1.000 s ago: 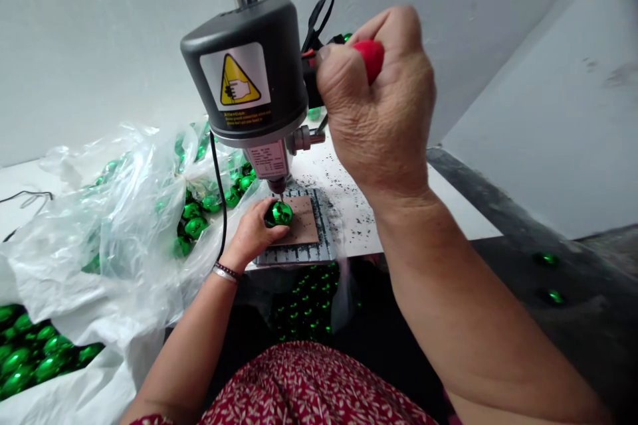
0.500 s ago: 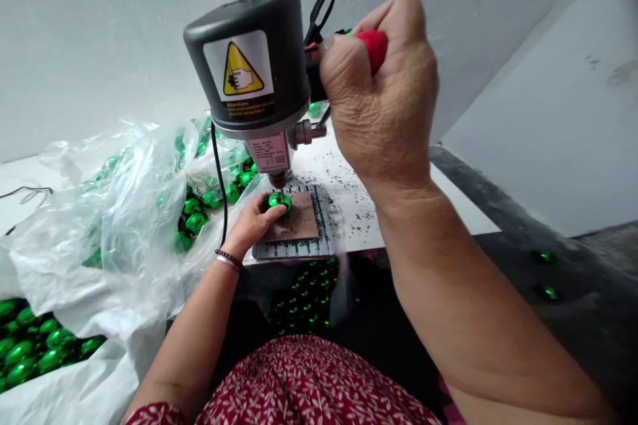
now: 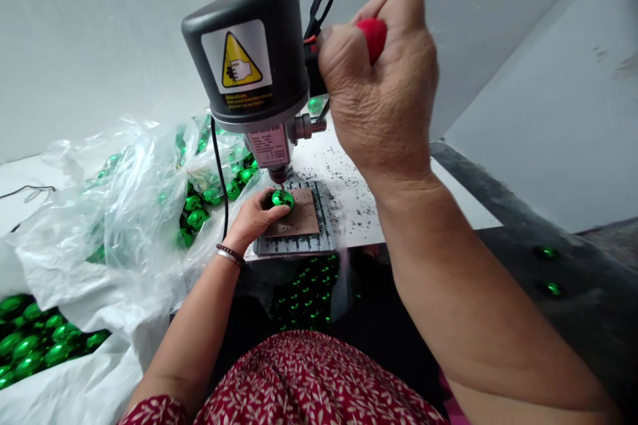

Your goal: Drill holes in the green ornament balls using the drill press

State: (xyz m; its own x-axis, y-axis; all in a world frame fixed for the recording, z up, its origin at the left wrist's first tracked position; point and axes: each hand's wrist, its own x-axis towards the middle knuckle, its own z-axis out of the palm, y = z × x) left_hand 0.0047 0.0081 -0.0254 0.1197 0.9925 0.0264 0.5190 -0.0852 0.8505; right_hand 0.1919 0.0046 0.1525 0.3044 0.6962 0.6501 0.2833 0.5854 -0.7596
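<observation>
A shiny green ball (image 3: 283, 200) rests on a brown board (image 3: 304, 219) atop the slotted base (image 3: 323, 239) of a drill press (image 3: 249, 60). My left hand (image 3: 256, 216) grips the ball from the left, thumb in front and fingers behind. Right above the ball is the drill chuck (image 3: 278, 174); whether the bit touches it I cannot tell. My right hand (image 3: 383, 80) is closed around a lever handle with a red end (image 3: 373, 40), beside the black motor housing with its yellow warning label.
Clear plastic bags (image 3: 134, 192) with several green balls (image 3: 197, 219) cover the table's left side. More balls (image 3: 37, 339) lie in a white sack (image 3: 100, 378) at lower left. Dark shavings (image 3: 349, 192) dot the white tabletop. Two balls (image 3: 553, 289) sit on the floor at right.
The view has shifted slightly. My left hand still grips the ball beneath the chuck, and my right hand keeps its hold on the lever handle.
</observation>
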